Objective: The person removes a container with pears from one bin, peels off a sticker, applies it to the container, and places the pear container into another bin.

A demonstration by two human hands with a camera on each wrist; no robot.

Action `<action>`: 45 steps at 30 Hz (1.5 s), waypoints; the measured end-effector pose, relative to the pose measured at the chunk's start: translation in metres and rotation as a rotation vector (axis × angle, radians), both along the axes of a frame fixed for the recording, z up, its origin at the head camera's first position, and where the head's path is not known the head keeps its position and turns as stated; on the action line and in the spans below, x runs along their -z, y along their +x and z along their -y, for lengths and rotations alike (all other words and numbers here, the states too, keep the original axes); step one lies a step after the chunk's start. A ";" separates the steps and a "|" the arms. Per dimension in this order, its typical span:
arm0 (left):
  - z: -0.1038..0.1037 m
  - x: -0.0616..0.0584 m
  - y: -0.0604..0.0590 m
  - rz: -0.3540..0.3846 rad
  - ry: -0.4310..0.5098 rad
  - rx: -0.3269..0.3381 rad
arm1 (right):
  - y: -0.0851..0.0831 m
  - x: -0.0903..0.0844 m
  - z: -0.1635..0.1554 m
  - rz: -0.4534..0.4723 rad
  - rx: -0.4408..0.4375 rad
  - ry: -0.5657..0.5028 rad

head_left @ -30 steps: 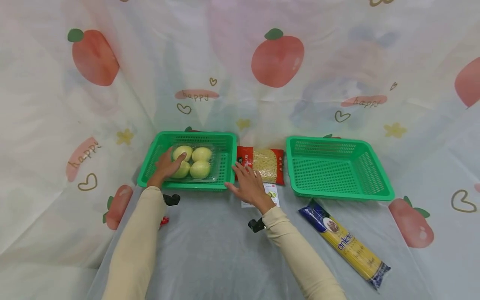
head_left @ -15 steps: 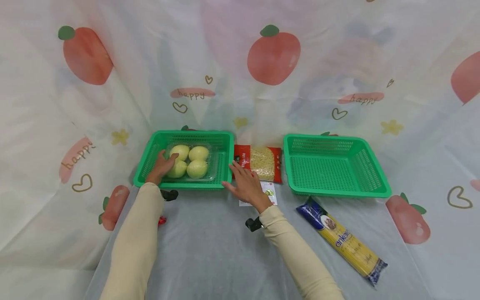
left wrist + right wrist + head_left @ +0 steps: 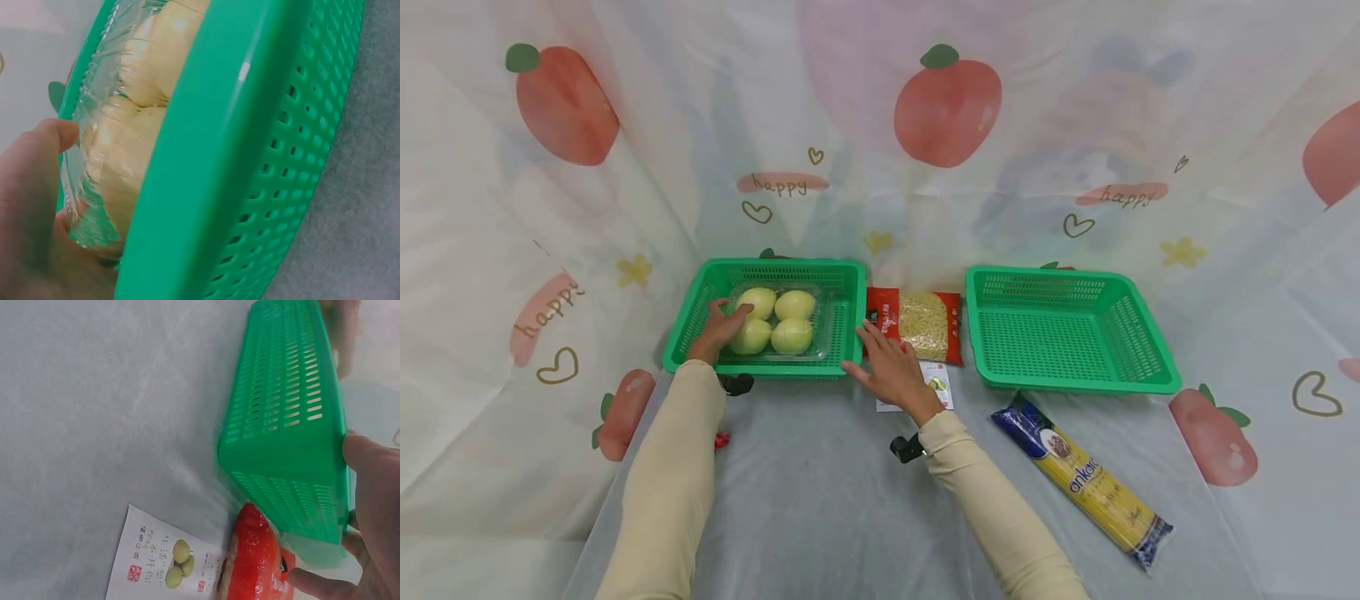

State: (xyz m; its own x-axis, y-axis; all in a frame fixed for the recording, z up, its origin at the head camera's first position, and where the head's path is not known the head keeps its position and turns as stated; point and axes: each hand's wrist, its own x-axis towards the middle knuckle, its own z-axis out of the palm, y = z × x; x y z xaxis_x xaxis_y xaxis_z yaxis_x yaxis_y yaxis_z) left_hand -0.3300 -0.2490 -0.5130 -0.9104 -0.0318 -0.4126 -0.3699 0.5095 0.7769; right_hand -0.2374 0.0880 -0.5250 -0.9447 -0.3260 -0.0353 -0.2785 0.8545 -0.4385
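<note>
Round yellow-green fruits (image 3: 793, 335) sit in a clear plastic pack (image 3: 824, 333) inside the left green basket (image 3: 856, 367). My left hand (image 3: 715, 329) grips the pack's left end; in the left wrist view its thumb (image 3: 61, 134) lies against the clear plastic, with other fingers lower, partly hidden. My right hand (image 3: 891, 367) is at the same basket's front right corner, fingers spread. The right wrist view has its thumb (image 3: 362, 453) at the rim and one finger (image 3: 319, 584) stretched out by a red bag of macaroni (image 3: 925, 325).
Under the right hand lies a white card (image 3: 942, 383) printed with fruit. Another green basket (image 3: 1075, 385) stands at the right, with a long yellow-and-blue pack of spaghetti (image 3: 1086, 483) slanting in front. A small red object (image 3: 722, 440) shows beside the left sleeve.
My left hand has drawn slightly left, its thumb sliding from over a fruit toward the pack's left end. My right hand stays at the basket corner. The head view has shifted a little.
</note>
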 end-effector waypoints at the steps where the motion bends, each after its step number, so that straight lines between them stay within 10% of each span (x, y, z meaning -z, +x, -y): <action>1: 0.000 0.000 0.000 0.000 -0.006 -0.001 | 0.000 0.000 0.000 -0.003 0.000 0.005; 20: 0.004 -0.001 -0.002 -0.025 -0.003 0.012 | 0.000 0.000 0.001 -0.031 -0.005 0.040; 27: -0.005 -0.006 0.003 0.045 0.139 0.037 | 0.000 0.001 0.001 -0.016 0.010 0.041; 45: -0.011 -0.024 0.007 -0.048 0.360 -0.011 | 0.004 0.001 0.001 -0.025 0.001 0.049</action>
